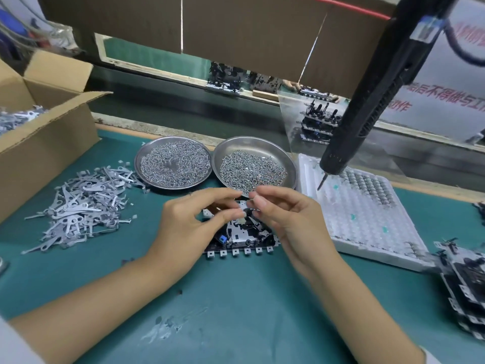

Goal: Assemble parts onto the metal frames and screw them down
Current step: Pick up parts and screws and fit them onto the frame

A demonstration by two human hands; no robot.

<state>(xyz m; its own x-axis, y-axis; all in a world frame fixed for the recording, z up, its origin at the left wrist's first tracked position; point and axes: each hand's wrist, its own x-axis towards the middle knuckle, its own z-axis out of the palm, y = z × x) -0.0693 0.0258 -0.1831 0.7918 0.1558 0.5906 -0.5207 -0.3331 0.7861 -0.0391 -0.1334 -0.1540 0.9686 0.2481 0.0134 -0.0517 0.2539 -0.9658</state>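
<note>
A metal frame (241,240) with black parts, a blue piece and a row of square tabs lies on the green mat in the middle. Both hands hover over its far end. My left hand (194,224) has its fingers curled, thumb and forefinger pinched close over the frame; what they hold is too small to tell. My right hand (286,216) pinches something tiny between thumb and forefinger above the frame. A pile of flat grey metal levers (84,206) lies to the left. Two round steel dishes hold screws, the left dish (139,158) and the right dish (291,164).
A black electric screwdriver (367,106) hangs at the right, tip over a white tray (367,232) of small parts. An open cardboard box (44,135) of levers stands at the left. Stacked frames (464,285) sit at the right edge. A conveyor runs behind.
</note>
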